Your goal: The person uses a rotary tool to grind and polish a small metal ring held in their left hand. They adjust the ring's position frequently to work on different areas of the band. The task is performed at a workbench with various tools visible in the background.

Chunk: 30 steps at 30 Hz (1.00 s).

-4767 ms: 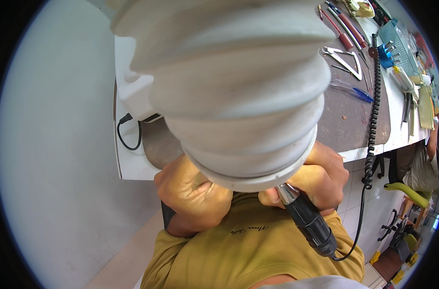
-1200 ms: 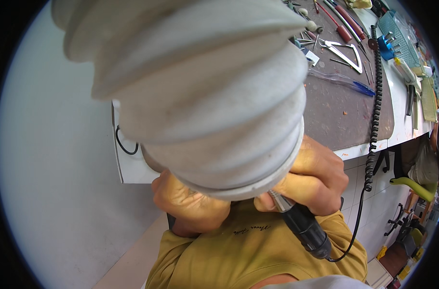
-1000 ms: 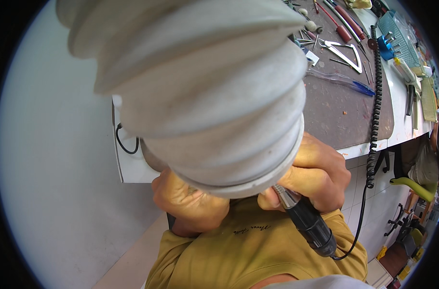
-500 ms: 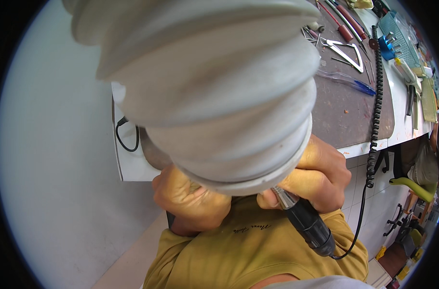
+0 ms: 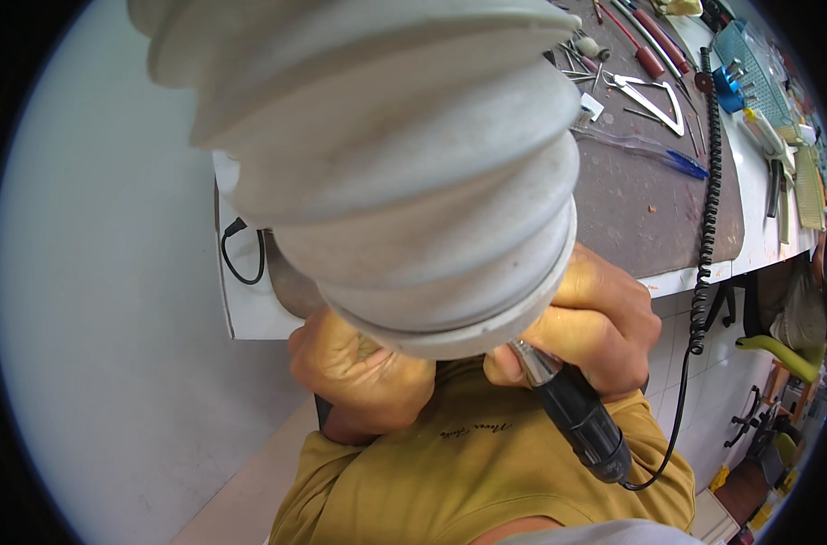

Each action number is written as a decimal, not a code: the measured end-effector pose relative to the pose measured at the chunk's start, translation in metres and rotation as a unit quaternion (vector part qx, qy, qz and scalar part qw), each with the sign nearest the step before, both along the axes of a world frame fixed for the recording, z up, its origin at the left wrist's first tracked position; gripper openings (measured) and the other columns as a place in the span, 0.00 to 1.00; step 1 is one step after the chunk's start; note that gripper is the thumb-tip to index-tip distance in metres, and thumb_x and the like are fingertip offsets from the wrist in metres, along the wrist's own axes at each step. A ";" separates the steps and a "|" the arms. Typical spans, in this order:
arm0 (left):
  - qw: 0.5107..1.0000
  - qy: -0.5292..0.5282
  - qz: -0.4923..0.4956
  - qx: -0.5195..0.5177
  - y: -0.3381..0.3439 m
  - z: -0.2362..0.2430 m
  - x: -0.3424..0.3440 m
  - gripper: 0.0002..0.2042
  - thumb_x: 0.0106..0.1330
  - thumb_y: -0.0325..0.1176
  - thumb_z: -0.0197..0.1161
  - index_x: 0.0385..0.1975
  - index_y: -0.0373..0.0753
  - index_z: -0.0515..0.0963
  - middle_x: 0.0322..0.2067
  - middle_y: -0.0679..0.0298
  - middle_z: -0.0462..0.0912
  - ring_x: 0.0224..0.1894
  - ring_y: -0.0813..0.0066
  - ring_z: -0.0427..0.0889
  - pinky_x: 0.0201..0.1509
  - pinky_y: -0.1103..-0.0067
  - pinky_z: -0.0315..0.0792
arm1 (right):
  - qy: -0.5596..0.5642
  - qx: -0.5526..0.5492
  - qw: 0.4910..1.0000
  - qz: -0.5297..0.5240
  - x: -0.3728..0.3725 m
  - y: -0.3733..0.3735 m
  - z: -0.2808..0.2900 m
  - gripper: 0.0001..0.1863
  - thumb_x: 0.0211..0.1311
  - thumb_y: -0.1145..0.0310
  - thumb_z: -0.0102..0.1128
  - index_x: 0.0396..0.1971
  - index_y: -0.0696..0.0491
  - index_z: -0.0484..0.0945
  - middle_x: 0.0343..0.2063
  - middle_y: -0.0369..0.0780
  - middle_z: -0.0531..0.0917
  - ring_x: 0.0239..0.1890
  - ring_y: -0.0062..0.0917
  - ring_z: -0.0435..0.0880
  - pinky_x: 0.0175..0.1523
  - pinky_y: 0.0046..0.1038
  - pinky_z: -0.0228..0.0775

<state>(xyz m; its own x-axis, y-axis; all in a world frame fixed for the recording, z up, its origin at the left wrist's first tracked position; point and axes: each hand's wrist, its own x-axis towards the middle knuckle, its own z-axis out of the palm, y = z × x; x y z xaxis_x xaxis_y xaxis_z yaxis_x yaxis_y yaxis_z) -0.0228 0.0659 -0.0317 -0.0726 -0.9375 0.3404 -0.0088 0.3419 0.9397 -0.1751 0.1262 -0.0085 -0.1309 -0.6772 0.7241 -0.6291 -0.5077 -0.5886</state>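
A large white lamp head (image 5: 413, 209) with spiral ribs hangs close to the view and hides the middle of the scene, including most of my fingertips. Below its rim my right hand (image 5: 604, 318) is closed round the metal nose of a black rotary handpiece (image 5: 581, 422), whose cord leaves the rear end. My left hand (image 5: 363, 372) is curled to the left of it, fingers bent inward under the lamp. Whatever the left fingers hold is hidden behind the rim. Both hands sit at the near table edge, lit yellow.
The grey-brown mat (image 5: 649, 218) on the white table carries a white caliper (image 5: 654, 100), a blue-tipped clear plastic tool (image 5: 681, 163) and several small burs. A coiled black cord (image 5: 711, 200) hangs over the edge. A teal basket (image 5: 754, 73) stands far right; a green-armed chair (image 5: 781, 357) is beyond.
The lamp head has shifted slightly left and up in the view, uncovering more small tools on the mat. Both hands and the handpiece stay nearly in place.
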 end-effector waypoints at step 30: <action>0.998 -0.044 -0.015 -0.038 -0.002 -0.007 0.009 0.08 0.54 0.19 0.72 0.24 0.31 0.76 0.18 0.64 0.83 0.25 0.90 0.75 0.27 0.85 0.68 | -0.026 0.023 0.999 -0.001 0.002 0.001 0.005 0.14 0.52 0.72 0.77 0.38 0.56 0.83 0.31 0.41 0.86 0.46 0.42 0.90 0.56 0.48 0.84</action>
